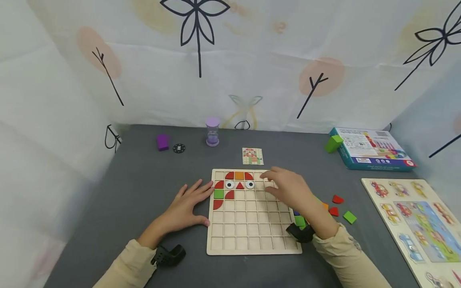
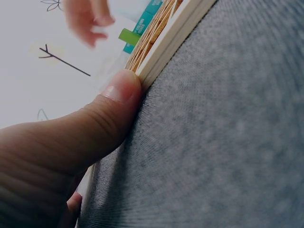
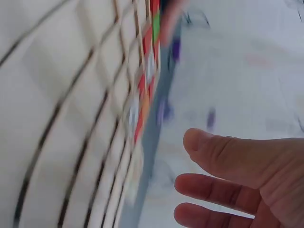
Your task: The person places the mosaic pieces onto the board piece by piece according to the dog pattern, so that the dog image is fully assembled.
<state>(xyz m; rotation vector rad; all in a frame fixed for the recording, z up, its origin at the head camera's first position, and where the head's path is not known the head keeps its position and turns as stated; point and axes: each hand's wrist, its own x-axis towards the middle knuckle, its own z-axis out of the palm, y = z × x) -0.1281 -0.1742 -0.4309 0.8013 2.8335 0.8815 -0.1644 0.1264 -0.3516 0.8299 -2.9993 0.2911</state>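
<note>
Wooden grid board (image 1: pixel 251 230): left hand (image 1: pixel 183 209) spread wide, touching left edge; right hand (image 1: pixel 291 188) loosely parted above.

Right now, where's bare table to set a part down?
Free: table left of the left hand, nearer than the purple block and chip; also the gap between card and green block. Crowded: between board and puzzle, where loose tiles lie beside the right forearm.

Beyond Our Sight

We see coloured pieces (image 1: pixel 299 221) partly hidden by the right forearm (image 1: pixel 320 219) and the picture puzzle (image 1: pixel 419 228) cut by the head view's edge; the left wrist view gives us a blurred right hand (image 2: pixel 86 20).
</note>
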